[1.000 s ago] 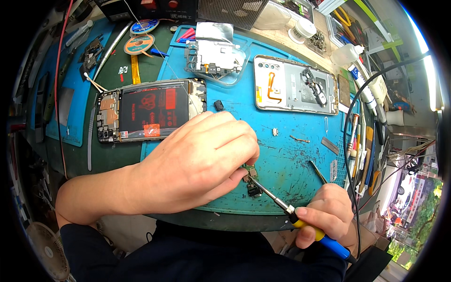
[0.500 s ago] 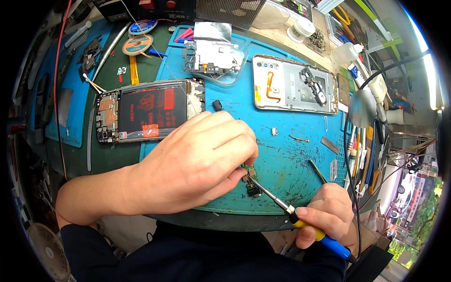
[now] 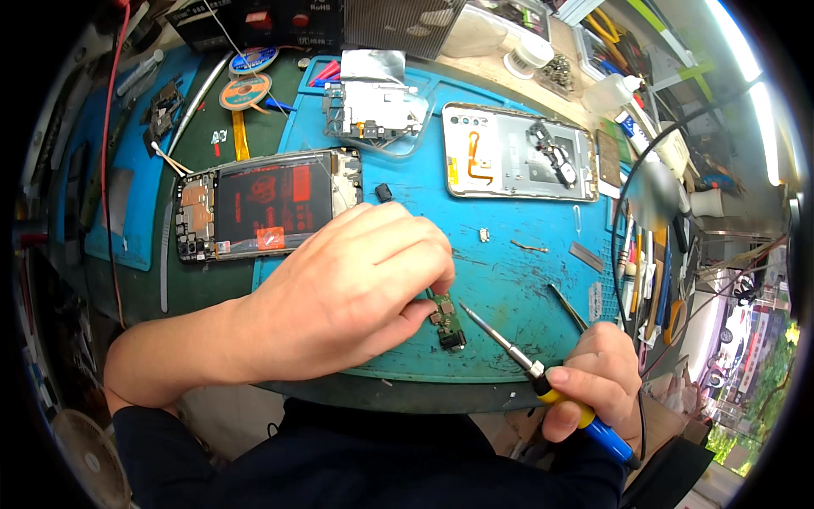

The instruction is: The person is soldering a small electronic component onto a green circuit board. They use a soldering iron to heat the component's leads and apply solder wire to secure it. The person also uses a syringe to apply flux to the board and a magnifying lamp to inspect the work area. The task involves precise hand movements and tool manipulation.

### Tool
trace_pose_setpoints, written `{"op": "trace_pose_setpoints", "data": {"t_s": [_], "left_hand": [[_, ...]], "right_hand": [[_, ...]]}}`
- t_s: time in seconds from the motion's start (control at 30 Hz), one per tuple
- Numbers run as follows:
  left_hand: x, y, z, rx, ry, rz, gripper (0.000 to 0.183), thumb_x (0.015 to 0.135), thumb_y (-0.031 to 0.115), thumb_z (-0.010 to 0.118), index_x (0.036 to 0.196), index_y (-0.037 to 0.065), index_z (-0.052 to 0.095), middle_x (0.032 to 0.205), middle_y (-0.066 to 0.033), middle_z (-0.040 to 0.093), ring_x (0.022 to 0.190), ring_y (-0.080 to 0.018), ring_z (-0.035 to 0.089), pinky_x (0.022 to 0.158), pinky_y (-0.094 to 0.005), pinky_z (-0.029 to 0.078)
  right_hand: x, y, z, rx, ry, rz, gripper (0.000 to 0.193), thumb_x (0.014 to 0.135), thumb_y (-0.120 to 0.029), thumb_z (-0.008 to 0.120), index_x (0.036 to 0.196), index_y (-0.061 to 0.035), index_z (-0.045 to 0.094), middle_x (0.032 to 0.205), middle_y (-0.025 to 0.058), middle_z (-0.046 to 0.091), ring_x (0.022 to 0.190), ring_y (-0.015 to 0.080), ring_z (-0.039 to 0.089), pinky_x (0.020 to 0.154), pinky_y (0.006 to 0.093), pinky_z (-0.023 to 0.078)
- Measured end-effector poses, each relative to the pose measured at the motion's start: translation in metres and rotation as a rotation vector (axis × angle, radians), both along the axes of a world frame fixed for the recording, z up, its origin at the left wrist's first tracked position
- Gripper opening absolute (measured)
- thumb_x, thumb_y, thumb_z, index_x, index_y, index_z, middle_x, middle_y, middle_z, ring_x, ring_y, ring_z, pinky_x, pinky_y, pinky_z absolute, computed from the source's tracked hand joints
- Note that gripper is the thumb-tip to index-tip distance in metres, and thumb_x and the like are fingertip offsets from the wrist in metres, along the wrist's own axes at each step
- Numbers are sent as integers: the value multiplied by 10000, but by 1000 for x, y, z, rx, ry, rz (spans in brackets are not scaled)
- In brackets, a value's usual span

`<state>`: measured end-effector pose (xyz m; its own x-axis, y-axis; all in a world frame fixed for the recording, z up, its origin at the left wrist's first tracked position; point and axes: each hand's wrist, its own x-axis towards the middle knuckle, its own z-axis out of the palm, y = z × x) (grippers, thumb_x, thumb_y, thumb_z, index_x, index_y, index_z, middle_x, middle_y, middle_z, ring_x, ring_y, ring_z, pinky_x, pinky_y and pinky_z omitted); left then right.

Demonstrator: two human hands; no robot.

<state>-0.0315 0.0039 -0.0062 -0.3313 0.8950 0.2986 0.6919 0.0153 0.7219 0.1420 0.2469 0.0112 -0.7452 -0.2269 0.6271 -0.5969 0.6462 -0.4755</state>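
My left hand (image 3: 365, 288) is closed in a pinch at the upper end of a small green circuit board (image 3: 447, 318) on the blue mat; its fingers hide that end. Brownish metal patches and a black connector show on the board. In my right hand (image 3: 598, 382) is a soldering iron (image 3: 585, 414) with a yellow and blue handle. Its thin metal tip points up and left, just right of the board and apart from it. Dark tweezers (image 3: 567, 307) reach out above my right knuckles; whether that hand also holds them I cannot tell.
An opened phone with a dark battery (image 3: 271, 204) lies left. A phone back housing (image 3: 519, 153) is at the far right of the blue mat (image 3: 517, 280). A clear tray (image 3: 377, 144) carries a white-and-black phone part. The iron's black cable (image 3: 623, 229) runs up the right side.
The soldering iron's tip has come away from the circuit board, slightly up and to the right. My left hand keeps its pinch on the board. The whole view has shifted slightly.
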Motion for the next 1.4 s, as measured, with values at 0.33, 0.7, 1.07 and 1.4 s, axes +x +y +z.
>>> {"op": "trace_pose_setpoints", "data": {"t_s": [0.33,0.7,1.07,1.4], "left_hand": [[3,4,-4,103,112,-8,243,792,26,723,1012,70,629,1004,-74,648,977,-293,620,838,-412,483],[5,1,-8,107,157,-3,254,867,79,717,1112,61,651,1080,-109,669,1015,-323,625,922,-427,491],[2,-6,-13,104,199,16,281,842,58,745,1104,62,646,1056,-103,667,988,-314,627,874,-423,498],[4,-3,-6,80,194,4,290,843,48,746,1114,63,645,1093,-104,671,987,-305,621,897,-420,494]], "right_hand": [[7,41,99,-407,472,-503,332,1008,-361,706,1040,-56,581,741,-33,417,599,43,360,541,217,289],[-165,109,300,20,406,-816,347,987,-358,724,1080,-28,783,737,15,726,604,47,621,552,194,466],[-246,54,294,312,14,-1505,753,848,-659,690,1220,-6,730,1230,229,698,1127,360,671,964,453,530],[-214,33,280,242,112,-1045,474,928,-441,689,1112,-10,762,932,106,657,793,183,546,700,339,429]]}}
